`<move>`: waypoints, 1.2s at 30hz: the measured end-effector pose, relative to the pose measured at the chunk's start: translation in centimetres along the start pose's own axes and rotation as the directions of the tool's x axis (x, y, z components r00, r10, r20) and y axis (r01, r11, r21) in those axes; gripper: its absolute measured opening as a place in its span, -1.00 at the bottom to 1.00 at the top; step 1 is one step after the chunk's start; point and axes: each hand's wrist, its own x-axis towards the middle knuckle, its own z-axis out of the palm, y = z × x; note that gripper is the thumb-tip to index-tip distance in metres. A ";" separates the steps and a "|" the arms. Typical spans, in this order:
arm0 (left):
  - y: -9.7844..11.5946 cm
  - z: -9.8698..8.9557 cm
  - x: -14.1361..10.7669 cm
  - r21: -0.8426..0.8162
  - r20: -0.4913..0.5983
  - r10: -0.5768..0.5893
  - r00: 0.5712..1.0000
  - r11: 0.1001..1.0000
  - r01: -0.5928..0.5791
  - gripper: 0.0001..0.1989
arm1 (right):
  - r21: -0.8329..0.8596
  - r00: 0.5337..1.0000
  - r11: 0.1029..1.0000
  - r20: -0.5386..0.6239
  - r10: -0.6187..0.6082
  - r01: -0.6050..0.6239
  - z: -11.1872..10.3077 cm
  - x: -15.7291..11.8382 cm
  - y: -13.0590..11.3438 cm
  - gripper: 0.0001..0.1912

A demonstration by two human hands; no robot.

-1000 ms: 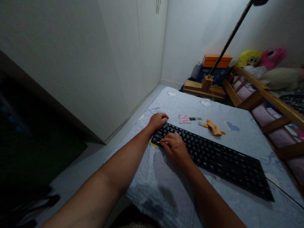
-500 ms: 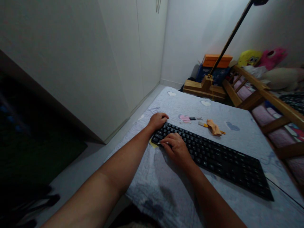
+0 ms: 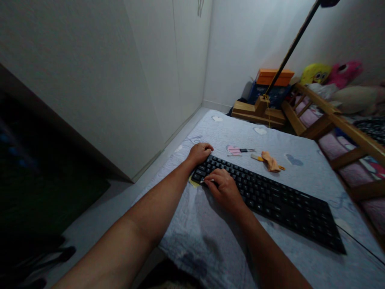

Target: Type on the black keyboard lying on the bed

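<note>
A black keyboard point(image 3: 279, 200) lies slantwise on a pale blue patterned cloth point(image 3: 222, 237). My left hand point(image 3: 201, 153) rests at its far left corner, fingers curled against the edge. Over the left end of the keys, my right hand point(image 3: 221, 185) pinches a small white-tipped stick point(image 3: 203, 181), its tip at the lower left keys. Beyond the keyboard lie a pink card point(image 3: 234, 150), a black-handled tool point(image 3: 244, 150) and a thin stick point(image 3: 234, 155). An orange cloth point(image 3: 271, 162) lies over a yellow-handled brush point(image 3: 257, 157). Something yellow point(image 3: 194, 182) shows under the keyboard's left corner.
White cabinet doors point(image 3: 156, 72) rise on the left. A wooden bed rail point(image 3: 345, 120) runs along the right. At the back stand a wooden base point(image 3: 255, 108) with a slanted pole point(image 3: 293, 46) and an orange box point(image 3: 275, 77). A cable point(image 3: 361, 243) leaves the keyboard's right end.
The stick tip in my right hand has shifted very slightly at the lower left keys. My left hand and the keyboard look unmoved.
</note>
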 end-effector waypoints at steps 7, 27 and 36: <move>0.0 0.0 0.0 -0.004 -0.009 0.007 1.000 1.000 -0.007 -0.68 | 0.013 1.000 1.000 0.001 0.010 -0.010 0.1 0.0 0.0 -0.83; -0.1 0.1 0.1 0.000 -0.005 0.002 1.000 1.000 -0.002 -0.68 | 0.035 0.999 0.999 0.002 0.033 -0.033 0.3 0.0 0.2 -0.85; 0.1 0.0 -0.1 0.005 -0.002 -0.003 1.000 1.000 0.003 -0.68 | 0.042 0.999 0.998 0.010 0.052 -0.052 0.1 -0.1 0.1 -0.84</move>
